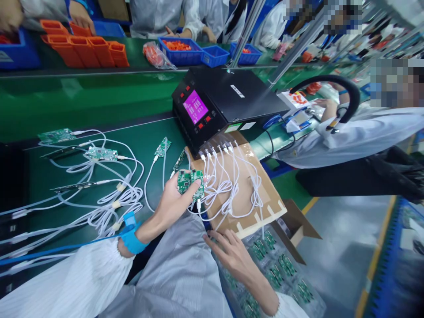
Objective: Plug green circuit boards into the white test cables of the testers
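Observation:
Two green circuit boards (185, 182) lie in my left hand (175, 198), its thumb pressed over the right-hand one. A white cable plug sits at the lower edge of that board. My right hand (228, 254) is over the front edge of the cardboard sheet (247, 194), fingers stretched out, with nothing seen in it. Bundled white cables (228, 190) run over the cardboard to sockets on the black tester (228, 97), whose screen glows magenta. Beside my left hand, a small board (162, 148) with a cable rests on the green mat.
More cabled boards (102, 153) and tangled white cables (115, 205) cover the left of the bench. Below my right hand stands a clear tray (274, 265) of boards. Across the bench are orange parts (89, 48), blue bins (185, 56) and co-workers; another person sits at right.

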The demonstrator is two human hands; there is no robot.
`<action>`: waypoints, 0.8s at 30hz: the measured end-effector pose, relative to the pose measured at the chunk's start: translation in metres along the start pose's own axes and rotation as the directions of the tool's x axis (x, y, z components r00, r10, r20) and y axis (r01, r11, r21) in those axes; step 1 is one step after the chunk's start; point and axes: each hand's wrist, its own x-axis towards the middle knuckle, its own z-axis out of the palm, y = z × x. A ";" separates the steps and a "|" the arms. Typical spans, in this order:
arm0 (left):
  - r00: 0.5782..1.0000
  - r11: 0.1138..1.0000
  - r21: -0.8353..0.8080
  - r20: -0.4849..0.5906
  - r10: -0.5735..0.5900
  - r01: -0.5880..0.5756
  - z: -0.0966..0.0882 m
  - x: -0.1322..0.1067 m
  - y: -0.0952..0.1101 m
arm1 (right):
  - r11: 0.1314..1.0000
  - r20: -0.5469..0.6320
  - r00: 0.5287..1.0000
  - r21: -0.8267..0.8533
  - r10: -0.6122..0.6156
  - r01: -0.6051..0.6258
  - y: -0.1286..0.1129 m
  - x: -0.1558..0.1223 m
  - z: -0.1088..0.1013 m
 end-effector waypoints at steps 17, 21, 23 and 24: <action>0.928 0.935 -0.156 0.251 -0.275 0.319 0.014 -0.007 0.007 | 0.831 -0.537 0.650 0.466 0.538 -0.303 0.016 0.120 -0.013; 0.921 0.937 -0.157 0.292 -0.258 0.312 0.012 -0.007 0.006 | 0.832 -0.491 0.702 0.484 0.516 -0.272 0.017 0.116 -0.018; 0.918 0.933 -0.164 0.298 -0.263 0.321 0.012 -0.008 0.005 | 0.831 -0.502 0.696 0.493 0.514 -0.259 0.017 0.114 -0.020; 0.917 0.931 -0.168 0.296 -0.267 0.325 0.013 -0.008 0.005 | 0.825 -0.507 0.685 0.502 0.523 -0.258 0.017 0.114 -0.021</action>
